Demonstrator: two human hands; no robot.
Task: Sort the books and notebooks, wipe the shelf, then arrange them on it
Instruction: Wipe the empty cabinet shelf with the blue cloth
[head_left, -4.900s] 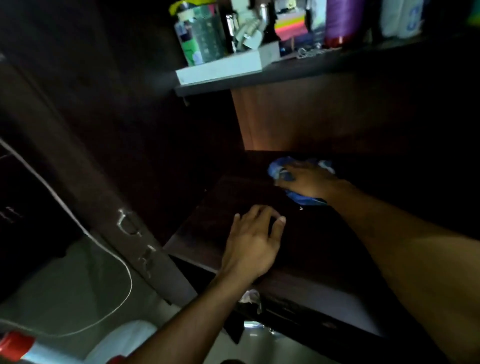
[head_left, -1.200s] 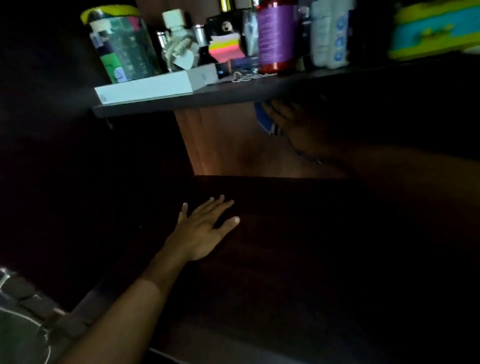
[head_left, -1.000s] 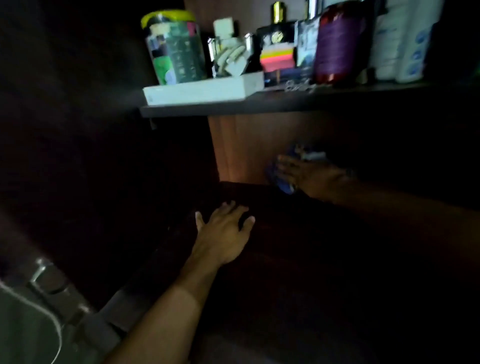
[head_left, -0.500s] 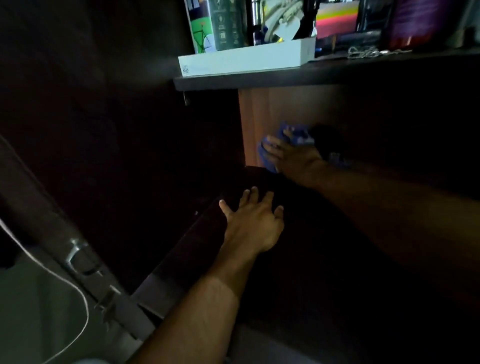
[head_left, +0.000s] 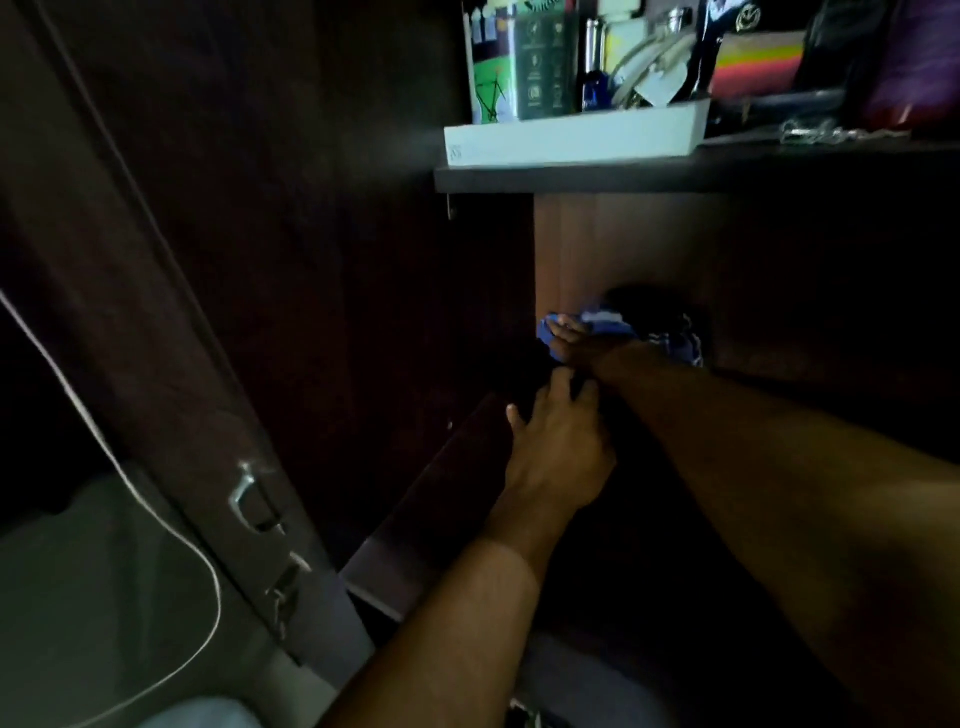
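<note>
The dark shelf (head_left: 457, 467) is the landmark: the left hand (head_left: 558, 457) rests flat on it near its left edge with fingers relaxed and holding nothing, while the right hand (head_left: 587, 345) presses the blue cloth (head_left: 670, 340) into the shelf's back left corner, against the wooden back panel (head_left: 649, 249). The likeliest slip is a missed patch, since the right end of the shelf is too dark to check. The cloth lies bunched under and behind the right fingers (head_left: 563, 327), spilling out to their right; no books or notebooks show on the shelf.
</note>
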